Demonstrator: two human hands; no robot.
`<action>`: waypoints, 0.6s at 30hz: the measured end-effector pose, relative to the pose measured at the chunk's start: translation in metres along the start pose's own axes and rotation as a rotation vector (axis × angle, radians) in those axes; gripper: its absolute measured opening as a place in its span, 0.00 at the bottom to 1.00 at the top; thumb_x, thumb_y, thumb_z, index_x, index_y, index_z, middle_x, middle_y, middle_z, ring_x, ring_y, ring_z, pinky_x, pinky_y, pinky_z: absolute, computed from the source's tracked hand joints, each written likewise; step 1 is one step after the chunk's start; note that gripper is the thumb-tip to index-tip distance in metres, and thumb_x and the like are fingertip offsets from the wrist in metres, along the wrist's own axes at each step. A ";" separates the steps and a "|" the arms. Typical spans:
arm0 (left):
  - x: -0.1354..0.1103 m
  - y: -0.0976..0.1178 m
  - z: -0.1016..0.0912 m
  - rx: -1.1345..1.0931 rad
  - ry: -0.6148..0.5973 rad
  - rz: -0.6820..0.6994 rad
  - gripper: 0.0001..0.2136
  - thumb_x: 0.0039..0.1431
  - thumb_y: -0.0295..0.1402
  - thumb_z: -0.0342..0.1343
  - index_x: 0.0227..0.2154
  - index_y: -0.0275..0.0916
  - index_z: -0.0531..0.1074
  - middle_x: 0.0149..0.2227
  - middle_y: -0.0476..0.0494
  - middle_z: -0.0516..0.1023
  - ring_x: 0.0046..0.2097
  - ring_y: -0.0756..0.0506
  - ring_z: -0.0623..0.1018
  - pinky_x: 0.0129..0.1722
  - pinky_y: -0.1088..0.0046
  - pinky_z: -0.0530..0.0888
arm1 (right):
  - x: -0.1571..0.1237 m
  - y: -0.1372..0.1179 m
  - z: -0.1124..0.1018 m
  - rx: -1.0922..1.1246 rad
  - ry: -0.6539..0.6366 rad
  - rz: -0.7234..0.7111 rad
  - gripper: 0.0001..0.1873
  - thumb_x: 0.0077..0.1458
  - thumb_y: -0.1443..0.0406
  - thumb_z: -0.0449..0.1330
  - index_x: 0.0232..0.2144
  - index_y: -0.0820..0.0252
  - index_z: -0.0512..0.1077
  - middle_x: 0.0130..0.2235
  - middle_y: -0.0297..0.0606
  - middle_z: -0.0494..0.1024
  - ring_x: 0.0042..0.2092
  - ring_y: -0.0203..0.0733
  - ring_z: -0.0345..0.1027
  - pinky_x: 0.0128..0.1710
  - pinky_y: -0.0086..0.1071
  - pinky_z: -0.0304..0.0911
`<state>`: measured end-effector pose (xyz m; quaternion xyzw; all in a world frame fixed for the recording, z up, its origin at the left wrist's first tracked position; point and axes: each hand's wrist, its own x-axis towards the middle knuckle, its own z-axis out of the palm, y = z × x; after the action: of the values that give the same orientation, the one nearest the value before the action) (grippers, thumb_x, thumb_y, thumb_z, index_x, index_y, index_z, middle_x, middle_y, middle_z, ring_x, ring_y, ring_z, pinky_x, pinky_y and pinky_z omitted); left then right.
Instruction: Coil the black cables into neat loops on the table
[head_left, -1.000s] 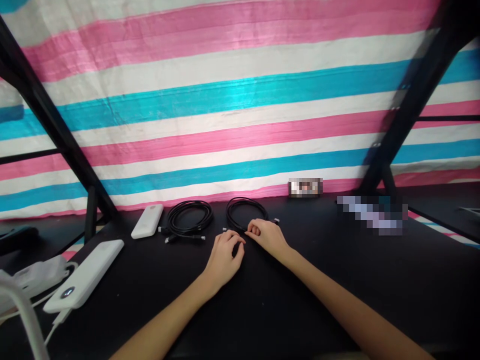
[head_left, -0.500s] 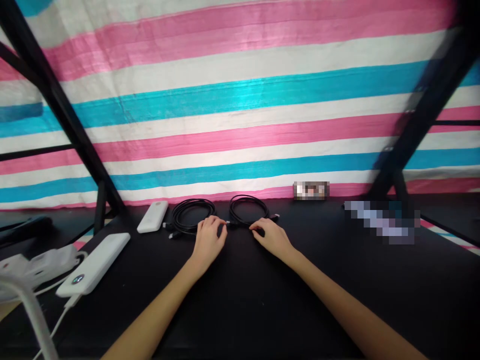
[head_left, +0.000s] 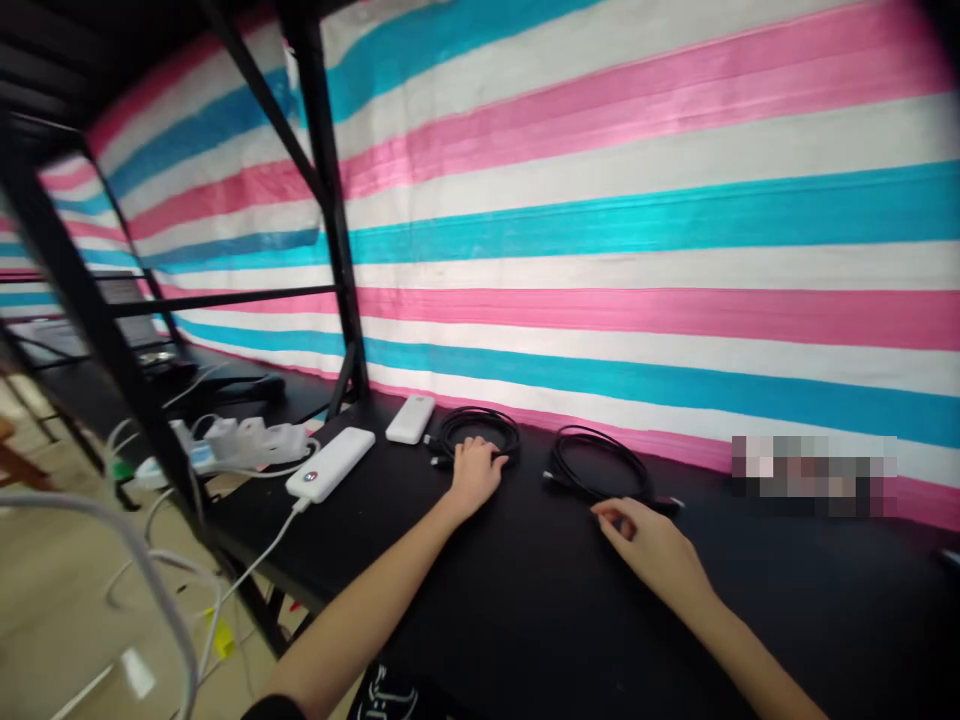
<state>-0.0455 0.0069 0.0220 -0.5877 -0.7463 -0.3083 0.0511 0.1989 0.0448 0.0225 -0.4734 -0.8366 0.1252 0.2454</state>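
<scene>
Coiled black cable [head_left: 448, 430], long axis crosswise, plugs [head_left: 437, 461] leftward, left hand [head_left: 475, 470] atop, grip unclear; right hand [head_left: 651, 540] free, loosely curled

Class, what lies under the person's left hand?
Part of the left black cable coil. Its far loops show beyond the left hand, but whatever the palm covers is hidden.
</scene>
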 end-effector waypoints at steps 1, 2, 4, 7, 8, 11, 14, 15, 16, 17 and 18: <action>0.001 -0.001 0.000 -0.018 0.028 -0.009 0.09 0.58 0.34 0.51 0.34 0.37 0.74 0.37 0.41 0.75 0.43 0.41 0.71 0.44 0.63 0.63 | 0.001 0.002 0.002 0.002 -0.007 -0.002 0.13 0.48 0.59 0.53 0.32 0.51 0.74 0.25 0.32 0.74 0.26 0.39 0.68 0.24 0.29 0.59; 0.002 -0.001 0.001 -0.037 0.063 -0.018 0.09 0.59 0.34 0.50 0.34 0.37 0.73 0.37 0.41 0.75 0.43 0.41 0.71 0.44 0.63 0.63 | 0.003 0.004 0.004 0.001 -0.009 0.006 0.13 0.47 0.58 0.53 0.32 0.51 0.75 0.25 0.32 0.73 0.26 0.39 0.68 0.24 0.29 0.59; 0.004 -0.003 0.000 -0.081 0.144 -0.040 0.09 0.60 0.34 0.48 0.36 0.37 0.71 0.38 0.41 0.75 0.43 0.42 0.71 0.44 0.63 0.63 | 0.005 0.007 0.008 0.003 -0.009 0.019 0.14 0.46 0.56 0.53 0.32 0.51 0.75 0.24 0.33 0.73 0.26 0.41 0.68 0.24 0.30 0.60; 0.007 -0.005 -0.004 -0.163 0.285 -0.083 0.10 0.63 0.33 0.43 0.37 0.37 0.69 0.38 0.41 0.74 0.43 0.43 0.71 0.44 0.63 0.64 | 0.007 0.010 0.011 0.026 -0.015 0.017 0.15 0.45 0.55 0.52 0.32 0.52 0.75 0.24 0.34 0.73 0.27 0.42 0.69 0.24 0.31 0.61; 0.009 -0.006 -0.006 -0.194 0.332 -0.100 0.10 0.63 0.33 0.42 0.37 0.37 0.68 0.37 0.42 0.74 0.42 0.43 0.71 0.44 0.63 0.64 | 0.007 0.011 0.012 0.032 -0.020 0.013 0.15 0.45 0.55 0.52 0.32 0.52 0.75 0.24 0.34 0.73 0.27 0.42 0.69 0.24 0.31 0.61; 0.012 -0.008 -0.011 -0.273 0.441 -0.142 0.13 0.65 0.33 0.36 0.36 0.37 0.65 0.33 0.43 0.73 0.39 0.45 0.72 0.42 0.65 0.65 | 0.008 0.012 0.012 0.033 -0.032 0.008 0.15 0.44 0.55 0.53 0.31 0.51 0.75 0.25 0.34 0.73 0.27 0.42 0.69 0.24 0.31 0.62; 0.010 -0.005 -0.013 -0.396 0.521 -0.154 0.13 0.66 0.34 0.34 0.35 0.38 0.63 0.31 0.44 0.72 0.35 0.47 0.73 0.38 0.69 0.67 | 0.008 0.012 0.013 0.027 -0.021 0.006 0.15 0.45 0.55 0.52 0.32 0.51 0.75 0.26 0.35 0.73 0.27 0.42 0.69 0.24 0.31 0.61; 0.009 -0.003 -0.013 -0.457 0.545 -0.145 0.13 0.65 0.35 0.35 0.35 0.38 0.63 0.30 0.45 0.72 0.34 0.47 0.73 0.37 0.70 0.67 | 0.008 0.012 0.013 0.026 -0.021 0.008 0.15 0.45 0.55 0.53 0.32 0.51 0.75 0.26 0.35 0.73 0.27 0.42 0.68 0.24 0.32 0.61; 0.006 0.000 -0.013 -0.514 0.567 -0.128 0.12 0.65 0.35 0.36 0.35 0.38 0.63 0.30 0.45 0.72 0.34 0.47 0.73 0.36 0.71 0.67 | 0.008 0.012 0.013 0.026 -0.022 0.012 0.15 0.45 0.55 0.53 0.32 0.51 0.75 0.26 0.35 0.73 0.27 0.42 0.68 0.25 0.32 0.61; 0.004 0.003 -0.014 -0.559 0.585 -0.102 0.10 0.65 0.35 0.38 0.35 0.39 0.63 0.30 0.45 0.72 0.33 0.47 0.73 0.35 0.71 0.67 | 0.008 0.011 0.013 0.030 -0.022 0.020 0.15 0.45 0.55 0.53 0.33 0.51 0.74 0.25 0.35 0.73 0.27 0.42 0.68 0.25 0.32 0.61; 0.000 0.007 -0.014 -0.581 0.599 -0.069 0.09 0.64 0.34 0.39 0.36 0.39 0.63 0.30 0.45 0.72 0.33 0.47 0.73 0.35 0.71 0.67 | 0.008 0.010 0.013 0.038 -0.023 0.031 0.15 0.45 0.55 0.53 0.33 0.51 0.74 0.25 0.35 0.73 0.27 0.42 0.68 0.25 0.32 0.60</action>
<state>-0.0433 0.0006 0.0366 -0.4367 -0.5999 -0.6646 0.0876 0.1962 0.0571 0.0096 -0.4801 -0.8295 0.1502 0.2427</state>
